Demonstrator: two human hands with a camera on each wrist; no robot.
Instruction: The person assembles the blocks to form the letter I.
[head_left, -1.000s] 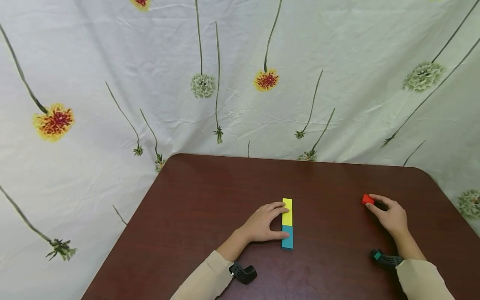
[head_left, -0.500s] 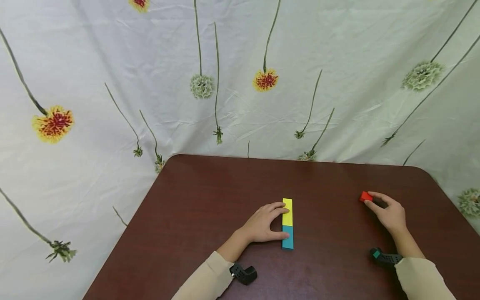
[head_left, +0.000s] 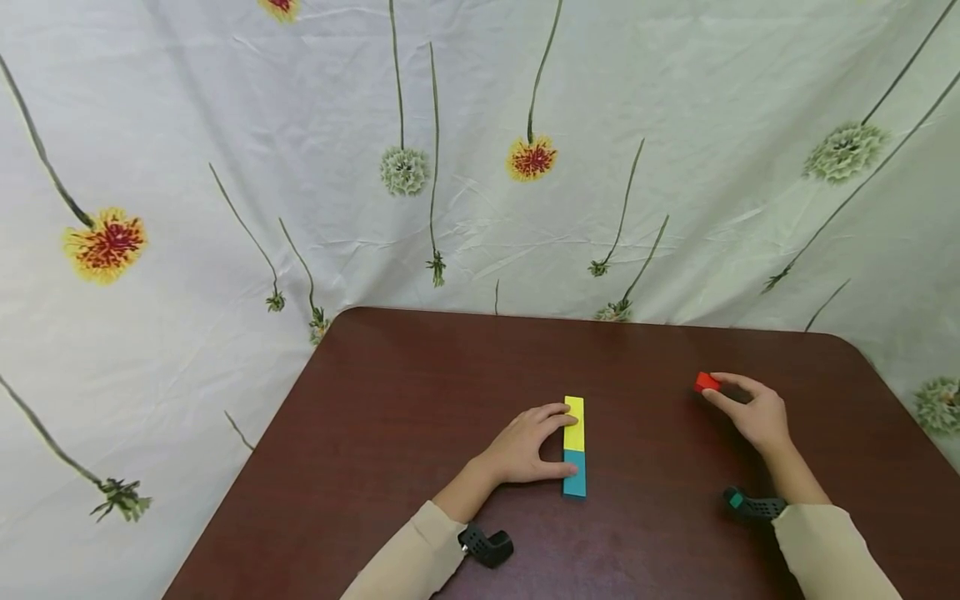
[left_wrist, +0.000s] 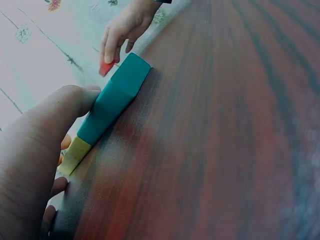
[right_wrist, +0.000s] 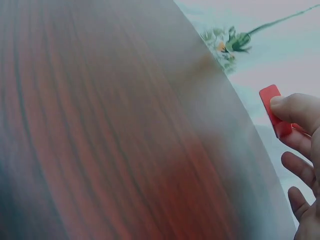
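A yellow block and a blue block lie end to end on the table, the yellow one farther away. My left hand rests on them from the left, fingertips on the yellow block and thumb on the blue one. In the left wrist view the thumb lies against the teal-looking blue block. To the right, my right hand pinches a small red block between thumb and fingers. The right wrist view shows the red block held up, its far part hidden by the fingers.
The dark brown table has rounded far corners. Behind it hangs a pale cloth printed with flowers. Each wrist wears a black strap, the left strap close to the table's surface.
My right hand has moved left and slightly away from me with the red block, toward the yellow and blue blocks. The left hand and its two blocks have stayed put.
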